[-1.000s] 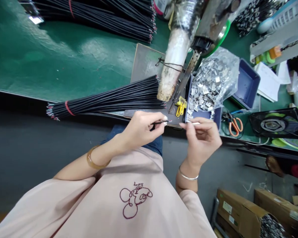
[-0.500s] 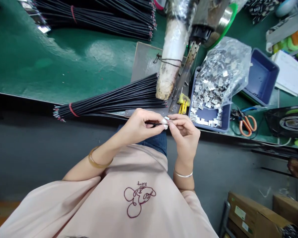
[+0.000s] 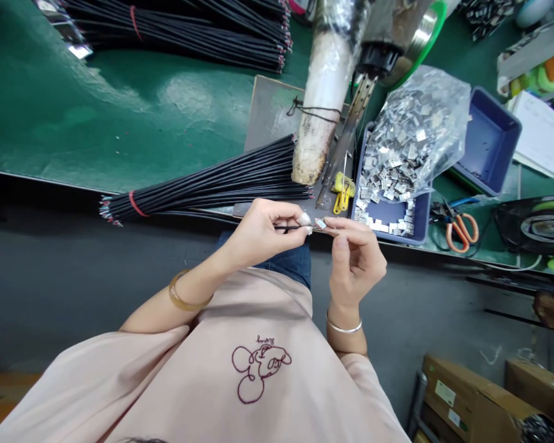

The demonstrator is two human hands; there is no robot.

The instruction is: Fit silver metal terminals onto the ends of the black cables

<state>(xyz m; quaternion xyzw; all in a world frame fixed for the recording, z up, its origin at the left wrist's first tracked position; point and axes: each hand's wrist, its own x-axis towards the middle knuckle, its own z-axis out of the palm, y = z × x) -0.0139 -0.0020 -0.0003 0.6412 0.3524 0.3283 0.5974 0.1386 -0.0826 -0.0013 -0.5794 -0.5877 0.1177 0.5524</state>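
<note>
My left hand (image 3: 272, 229) is closed in a pinch on a thin black cable (image 3: 284, 227), with white coverings on its fingertips. Just right of that pinch, a small silvery metal connector (image 3: 321, 223) touches the outstretched fingertips of my right hand (image 3: 356, 249). The right thumb stands apart from those fingers, so the hand is partly open. Whether the connector is fixed to the cable's end I cannot tell. Behind my left hand lies a bundle of black cables (image 3: 203, 175) tied with a red band.
A white wrapped tube (image 3: 316, 117) and a metal strip reach down above my hands. Yellow clips (image 3: 341, 194) lie nearby. A blue tray (image 3: 423, 221) holds metal connectors and a plastic bag (image 3: 425, 123) of them. Orange-handled pliers (image 3: 461, 232) rest at the table edge.
My right hand has moved slightly right, and its thumb has come away from the fingers. The metal connector shows more openly now. My left hand keeps its pinch on the cable.
</note>
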